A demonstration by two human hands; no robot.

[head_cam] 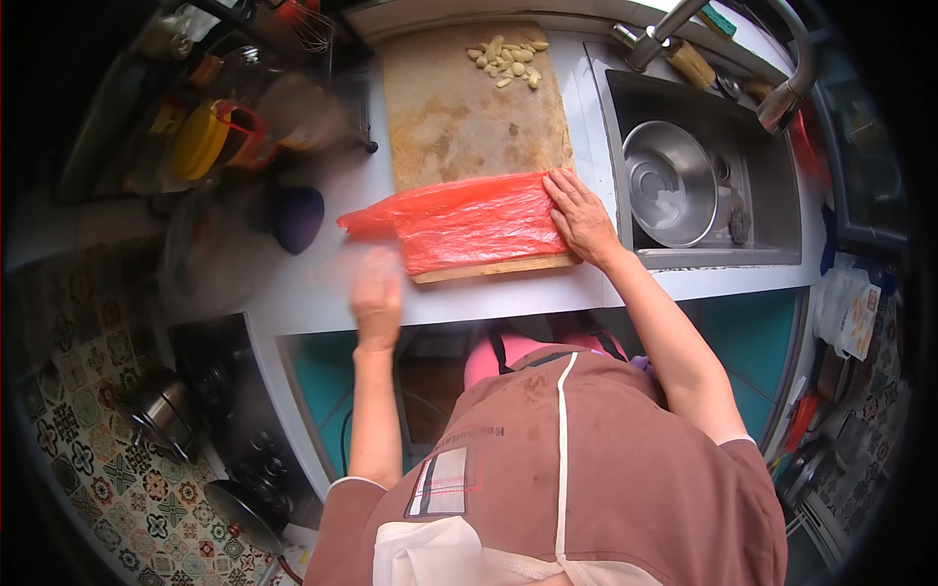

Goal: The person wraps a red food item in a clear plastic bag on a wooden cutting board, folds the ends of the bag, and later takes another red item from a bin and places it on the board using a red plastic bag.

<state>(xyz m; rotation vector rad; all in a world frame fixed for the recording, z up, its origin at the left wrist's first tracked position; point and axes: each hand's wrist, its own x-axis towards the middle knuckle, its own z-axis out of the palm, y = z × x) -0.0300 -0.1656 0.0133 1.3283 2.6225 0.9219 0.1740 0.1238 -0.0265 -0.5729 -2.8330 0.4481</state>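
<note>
A red plastic bag (pixel 476 220), folded flat into a wide strip, lies over the near end of a worn wooden cutting board (pixel 469 117). On the bag's right end rests my right hand (pixel 582 220), palm down with the fingers close together. My left hand (pixel 376 289) is motion-blurred just below the bag's left part, over the countertop; whether its fingers touch the bag or hold anything cannot be told. Peeled garlic cloves (pixel 509 60) sit in a loose pile at the board's far right corner.
Right of the board, a steel bowl (pixel 670 183) stands in the sink (pixel 762 168) beside a scouring pad (pixel 739 225), under a faucet (pixel 788 95). Jars with a yellow lid (pixel 199 141) and a dark purple object (pixel 297 218) are at left. A pan (pixel 245 516) is lower left.
</note>
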